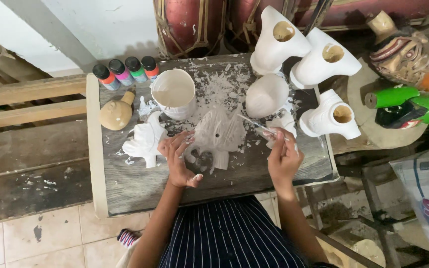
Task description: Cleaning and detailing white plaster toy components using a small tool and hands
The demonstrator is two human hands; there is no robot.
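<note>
On a worn grey wooden board (pixel 135 188) lies a white plaster figure (pixel 219 136) with a small hole in its middle. My left hand (pixel 177 159) rests its fingers on the figure's left side and steadies it. My right hand (pixel 284 159) grips a thin tool (pixel 254 124) whose tip points toward the figure's right edge. A second white plaster figure (pixel 147 141) lies just left of my left hand. White flakes cover the board behind the figure.
A white cup (pixel 175 92), a white bowl-like cast (pixel 266 95) and three white hollow casts (pixel 323 62) stand at the back. Several small paint bottles (pixel 125 72) line the back left, next to a tan figure (pixel 116 113). Painted masks (pixel 405 57) lie right.
</note>
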